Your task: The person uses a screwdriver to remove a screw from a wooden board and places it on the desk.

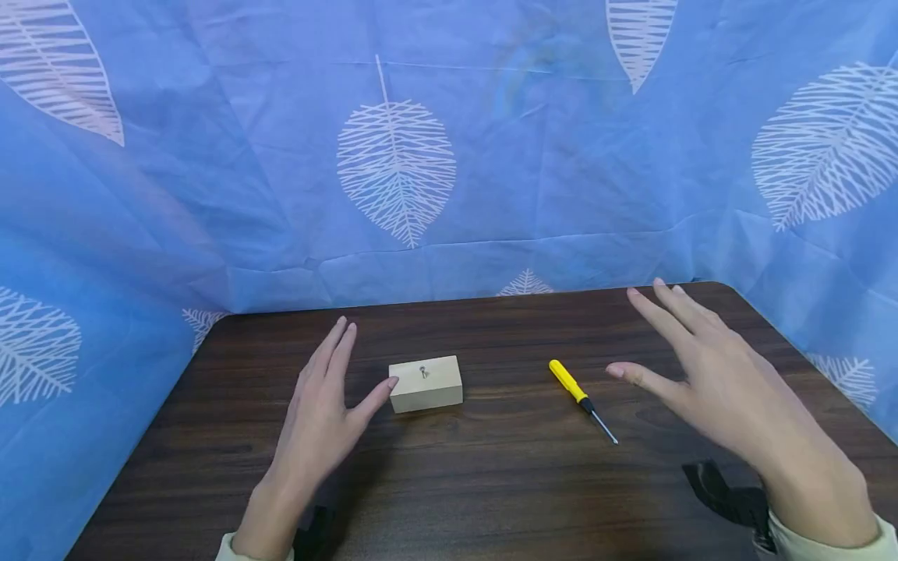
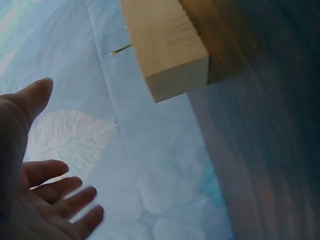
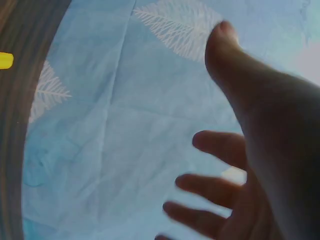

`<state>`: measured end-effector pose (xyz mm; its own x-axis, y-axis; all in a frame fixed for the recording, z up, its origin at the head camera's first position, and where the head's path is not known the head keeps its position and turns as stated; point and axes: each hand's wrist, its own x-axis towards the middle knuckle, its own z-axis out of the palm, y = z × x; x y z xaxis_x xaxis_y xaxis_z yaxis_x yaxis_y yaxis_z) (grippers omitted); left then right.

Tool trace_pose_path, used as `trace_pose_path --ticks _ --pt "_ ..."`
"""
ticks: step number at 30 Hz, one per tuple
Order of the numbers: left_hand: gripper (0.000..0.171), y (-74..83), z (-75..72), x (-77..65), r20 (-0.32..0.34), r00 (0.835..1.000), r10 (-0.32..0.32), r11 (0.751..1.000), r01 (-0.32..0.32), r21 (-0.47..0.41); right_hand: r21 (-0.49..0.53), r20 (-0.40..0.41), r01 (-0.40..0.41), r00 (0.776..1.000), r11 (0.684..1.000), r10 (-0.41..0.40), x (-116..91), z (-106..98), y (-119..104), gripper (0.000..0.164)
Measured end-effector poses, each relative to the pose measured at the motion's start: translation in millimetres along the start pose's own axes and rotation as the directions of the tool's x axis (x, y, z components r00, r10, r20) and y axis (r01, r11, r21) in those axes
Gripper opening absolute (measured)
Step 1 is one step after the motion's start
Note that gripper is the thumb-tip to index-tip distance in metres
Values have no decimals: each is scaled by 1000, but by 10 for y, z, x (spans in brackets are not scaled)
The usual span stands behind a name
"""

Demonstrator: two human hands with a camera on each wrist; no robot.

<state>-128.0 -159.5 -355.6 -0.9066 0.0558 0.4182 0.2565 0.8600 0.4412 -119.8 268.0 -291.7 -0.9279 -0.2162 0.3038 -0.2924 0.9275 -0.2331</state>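
Observation:
A pale wooden block [image 1: 426,397] lies on the dark table, and a small screw [image 1: 424,372] stands up from its top face. In the left wrist view the screw [image 2: 121,49] juts partway out of the block [image 2: 165,45]. My left hand [image 1: 319,421] hovers just left of the block, fingers extended and thumb spread, holding nothing. To the right lies a screwdriver [image 1: 567,379] with a yellow handle and a dark collar, its tip towards me. Beyond it my right hand [image 1: 722,382] is held up with fingers spread, gripping nothing. Only the screwdriver's handle end [image 3: 6,60] shows in the right wrist view.
The brown wood-grain table [image 1: 491,483] has a rounded far right corner. Blue cloth [image 1: 281,156] with white leaf prints hangs behind it and along both sides. A black strap [image 1: 730,491] hangs at my right wrist.

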Motion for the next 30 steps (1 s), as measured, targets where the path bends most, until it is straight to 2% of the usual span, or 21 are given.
trace_pose_path --ticks 4,7,9,12,14,17,19,22,24,27,30 --pt "86 -35 68 11 -13 999 -45 990 43 -134 68 -128 62 990 996 -53 11 68 47 80" --pt "80 -80 111 21 1 998 -69 974 68 -217 53 -259 134 959 990 -116 32 142 98 61" --pt "77 -118 129 23 32 996 -82 962 87 -260 33 -328 159 934 987 -139 61 192 132 49" --pt "73 -189 159 19 106 989 -108 942 136 -308 61 -387 171 912 983 -135 100 263 183 40" --pt "73 -238 178 12 160 979 -126 926 174 -335 123 -383 146 919 982 -88 115 307 214 35" --pt "75 -314 212 5 222 963 -151 895 229 -383 230 -304 45 952 972 28 119 376 266 30" --pt "78 -365 235 9 250 955 -159 873 254 -417 289 -209 -59 970 955 123 117 423 317 30" --pt "80 -446 268 16 308 937 -162 825 300 -479 366 -48 -207 969 907 241 121 492 418 38" --pt "80 -501 285 17 351 922 -165 786 338 -518 429 49 -282 956 858 289 131 565 502 45" --pt "76 -586 310 11 401 900 -173 723 392 -568 532 162 -348 936 772 311 132 712 636 53" --pt "71 -654 337 9 432 883 -181 655 437 -617 664 246 -390 920 638 306 118 881 762 53"
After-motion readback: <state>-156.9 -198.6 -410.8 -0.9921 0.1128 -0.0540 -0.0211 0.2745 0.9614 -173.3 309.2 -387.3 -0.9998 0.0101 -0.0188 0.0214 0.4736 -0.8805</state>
